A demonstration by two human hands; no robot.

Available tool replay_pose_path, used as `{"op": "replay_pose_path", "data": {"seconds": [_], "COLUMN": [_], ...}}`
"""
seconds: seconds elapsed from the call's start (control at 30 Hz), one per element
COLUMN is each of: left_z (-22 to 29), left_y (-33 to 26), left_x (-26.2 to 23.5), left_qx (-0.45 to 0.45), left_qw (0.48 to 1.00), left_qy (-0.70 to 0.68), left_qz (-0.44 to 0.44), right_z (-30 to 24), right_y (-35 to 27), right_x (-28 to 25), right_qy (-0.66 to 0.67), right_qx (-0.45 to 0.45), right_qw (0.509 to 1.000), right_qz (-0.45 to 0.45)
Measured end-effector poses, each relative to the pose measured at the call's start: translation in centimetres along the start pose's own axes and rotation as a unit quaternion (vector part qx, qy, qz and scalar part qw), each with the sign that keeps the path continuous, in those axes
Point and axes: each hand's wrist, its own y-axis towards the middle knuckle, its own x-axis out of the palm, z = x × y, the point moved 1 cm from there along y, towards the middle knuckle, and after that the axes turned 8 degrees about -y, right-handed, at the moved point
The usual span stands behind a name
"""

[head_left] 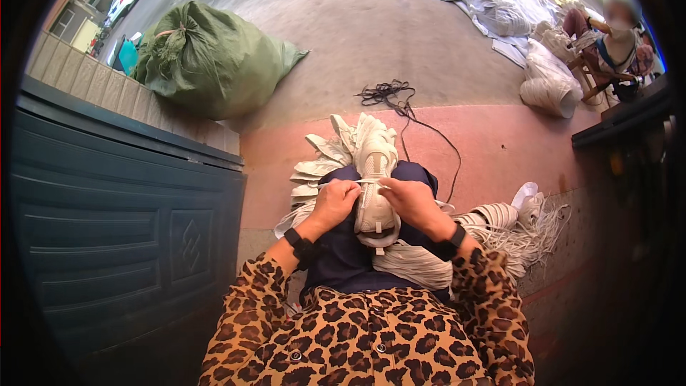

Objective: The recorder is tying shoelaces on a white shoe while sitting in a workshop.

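Note:
Held upright between my knees is a cream shoe upper (374, 216), its toe pointing away from me. Across its lacing area runs a thin white lace (366, 181). My left hand (333, 204) is closed in a pinch on the lace at the shoe's left side. On the other side my right hand (414, 204) pinches the lace too; its fingertips partly hide the shoe's edge. Beyond my knees fans a row of more cream uppers (325, 161). A bundle of cream uppers (414, 263) lies by my right thigh.
More uppers with loose laces (511, 232) lie on the floor at right. A tangled black cord (389, 93) trails toward me. At far left stands a full green sack (214, 61), behind a dark green door (128, 236). Another person (618, 43) sits far right beside white bundles (550, 78).

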Motion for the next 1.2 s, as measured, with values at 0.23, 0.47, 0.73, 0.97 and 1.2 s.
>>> {"op": "replay_pose_path", "data": {"seconds": [0.23,0.47,0.73,0.97,1.2], "left_z": [-1.8,-1.7,-0.5,-0.1,1.1], "left_y": [1.2,1.9,2.2,2.6,0.2], "left_x": [1.3,1.2,0.8,0.9,2.3], "left_qx": [0.073,0.121,0.173,0.099,0.071], "left_qw": [0.99,0.983,0.963,0.982,0.986], "left_qy": [0.052,0.105,0.202,0.139,0.138], "left_qz": [0.107,0.093,0.051,0.076,0.057], "right_z": [1.4,1.0,0.5,1.6,0.3], "right_y": [3.7,3.3,3.2,2.5,2.5], "right_x": [4.0,3.3,4.2,3.3,2.6], "right_qy": [-0.069,-0.034,-0.044,0.186,0.045], "right_qx": [-0.003,0.016,0.059,0.183,0.125], "right_qw": [0.996,0.999,0.997,0.964,0.987], "right_qz": [-0.058,-0.026,-0.022,0.041,-0.09]}}
